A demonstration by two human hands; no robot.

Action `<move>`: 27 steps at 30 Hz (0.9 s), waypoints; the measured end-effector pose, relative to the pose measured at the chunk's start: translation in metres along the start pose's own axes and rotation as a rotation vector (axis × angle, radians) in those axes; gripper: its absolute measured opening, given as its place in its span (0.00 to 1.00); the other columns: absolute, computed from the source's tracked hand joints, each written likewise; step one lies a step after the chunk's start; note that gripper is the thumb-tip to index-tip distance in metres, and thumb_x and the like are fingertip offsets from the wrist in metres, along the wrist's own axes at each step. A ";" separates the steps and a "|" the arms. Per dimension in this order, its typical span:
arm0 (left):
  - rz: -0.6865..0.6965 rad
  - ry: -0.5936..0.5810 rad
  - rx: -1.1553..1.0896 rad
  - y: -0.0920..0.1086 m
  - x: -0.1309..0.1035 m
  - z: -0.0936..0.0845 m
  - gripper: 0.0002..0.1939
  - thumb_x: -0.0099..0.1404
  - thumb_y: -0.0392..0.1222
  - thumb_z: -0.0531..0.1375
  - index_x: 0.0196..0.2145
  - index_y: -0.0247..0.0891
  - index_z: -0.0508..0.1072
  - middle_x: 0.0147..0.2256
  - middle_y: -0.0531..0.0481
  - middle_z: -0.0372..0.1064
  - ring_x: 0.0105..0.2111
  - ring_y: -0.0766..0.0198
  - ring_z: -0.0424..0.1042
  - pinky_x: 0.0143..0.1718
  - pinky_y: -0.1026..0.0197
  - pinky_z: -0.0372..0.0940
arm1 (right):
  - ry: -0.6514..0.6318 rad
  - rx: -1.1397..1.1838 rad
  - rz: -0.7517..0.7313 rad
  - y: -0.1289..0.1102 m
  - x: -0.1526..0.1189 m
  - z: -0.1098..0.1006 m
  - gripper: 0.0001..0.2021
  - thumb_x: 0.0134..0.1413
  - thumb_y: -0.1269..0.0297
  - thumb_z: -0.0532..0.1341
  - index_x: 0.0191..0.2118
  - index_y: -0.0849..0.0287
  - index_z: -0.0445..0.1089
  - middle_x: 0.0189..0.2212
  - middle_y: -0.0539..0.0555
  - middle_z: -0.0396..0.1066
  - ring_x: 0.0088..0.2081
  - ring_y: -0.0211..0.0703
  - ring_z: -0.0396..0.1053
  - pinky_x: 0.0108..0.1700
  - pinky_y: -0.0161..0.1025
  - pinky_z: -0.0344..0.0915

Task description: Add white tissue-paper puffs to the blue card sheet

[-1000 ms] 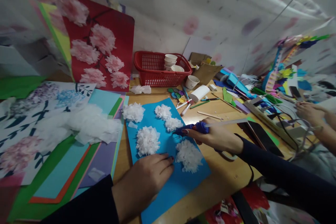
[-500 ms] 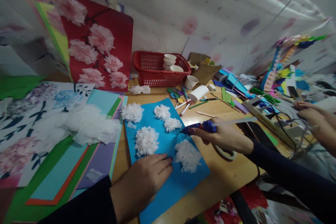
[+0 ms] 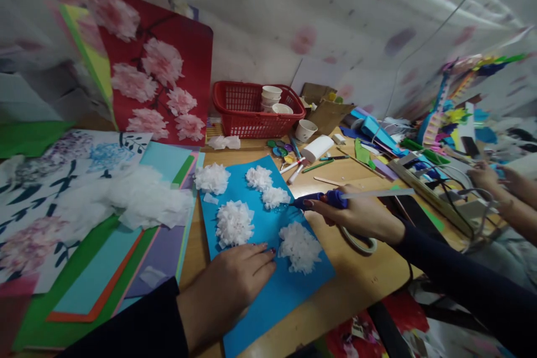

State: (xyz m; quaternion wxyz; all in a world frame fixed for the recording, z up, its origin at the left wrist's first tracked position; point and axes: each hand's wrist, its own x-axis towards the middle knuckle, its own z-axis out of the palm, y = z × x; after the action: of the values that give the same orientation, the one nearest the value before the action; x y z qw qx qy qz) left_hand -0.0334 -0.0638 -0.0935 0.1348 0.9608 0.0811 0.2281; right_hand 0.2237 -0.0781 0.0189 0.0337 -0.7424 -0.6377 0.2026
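Behind blue card (image 3: 268, 268) w/ tissue flowers (image 3: 235, 222): red basket (image 3: 251, 117), cups, pens.

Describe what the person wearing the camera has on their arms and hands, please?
Both arms wear long, dark, navy-looking sleeves that end at the wrists. The left hand and the right hand are bare, with no gloves, and no rings or watch that I can make out. The fingernails carry dark, reddish polish.

Beyond the grip, at the table's back edge, a red basket (image 3: 257, 110) holds stacked paper cups (image 3: 272, 96). Markers (image 3: 293, 166) lie between basket and grip. Far left leans a red card with pink flowers (image 3: 161, 75).
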 end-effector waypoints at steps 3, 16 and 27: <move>-0.003 -0.009 -0.007 0.000 0.000 0.000 0.18 0.61 0.28 0.51 0.48 0.30 0.69 0.49 0.41 0.71 0.50 0.56 0.69 0.49 0.53 0.68 | -0.032 -0.019 0.026 -0.003 0.000 0.001 0.29 0.51 0.37 0.52 0.17 0.59 0.67 0.14 0.52 0.68 0.17 0.36 0.63 0.23 0.35 0.54; 0.000 -0.038 0.008 -0.001 -0.001 0.001 0.20 0.60 0.27 0.52 0.50 0.30 0.68 0.51 0.42 0.70 0.50 0.56 0.69 0.50 0.53 0.67 | 0.025 0.442 0.049 0.016 -0.005 -0.009 0.30 0.56 0.41 0.50 0.15 0.60 0.66 0.15 0.53 0.67 0.20 0.36 0.62 0.26 0.35 0.58; -0.024 -0.178 0.272 0.032 -0.007 0.012 0.27 0.67 0.53 0.50 0.57 0.34 0.63 0.56 0.33 0.61 0.56 0.45 0.62 0.52 0.47 0.60 | -0.090 0.674 0.087 0.018 -0.012 0.008 0.29 0.56 0.41 0.48 0.19 0.60 0.68 0.18 0.55 0.70 0.25 0.41 0.68 0.32 0.37 0.64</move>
State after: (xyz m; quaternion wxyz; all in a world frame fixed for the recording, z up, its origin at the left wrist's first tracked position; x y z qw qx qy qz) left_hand -0.0314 -0.0987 -0.0974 0.0126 0.9857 0.1103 0.1271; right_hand 0.2369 -0.0945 0.0088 0.2402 -0.7061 -0.5035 0.4360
